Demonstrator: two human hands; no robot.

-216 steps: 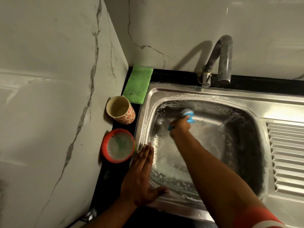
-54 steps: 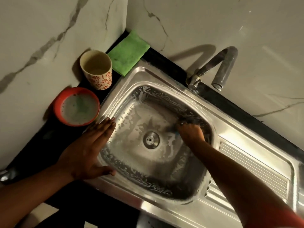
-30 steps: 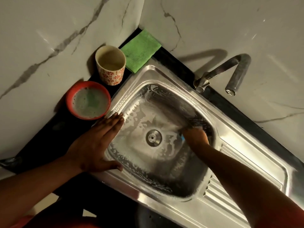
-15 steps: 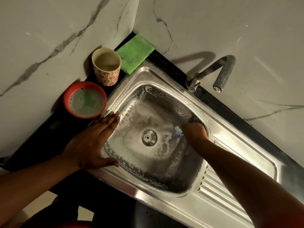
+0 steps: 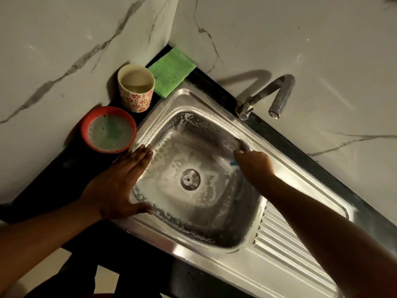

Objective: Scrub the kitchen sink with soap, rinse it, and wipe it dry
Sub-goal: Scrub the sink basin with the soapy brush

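The steel sink (image 5: 206, 100) has soap foam smeared over its walls and floor around the drain (image 5: 190, 179). My right hand (image 5: 254, 165) is down in the basin at the back right wall, gripping a blue scrubber (image 5: 233, 163) of which only a small blue edge shows. My left hand (image 5: 120, 181) lies flat, fingers straight, on the sink's left rim. A red bowl (image 5: 86, 134) holding greenish soapy water stands on the dark counter to the left. A folded green cloth (image 5: 171, 72) lies in the back corner.
A patterned cup (image 5: 137, 100) stands between the bowl and the cloth. The tap (image 5: 277, 97) arches over the back rim, no water running. A ribbed drainboard (image 5: 285, 239) extends to the right. Marble walls close the corner behind.
My right hand with the scrubber has shifted slightly up the back right wall of the basin. My left hand has stayed flat on the left rim. The view has drifted a little.
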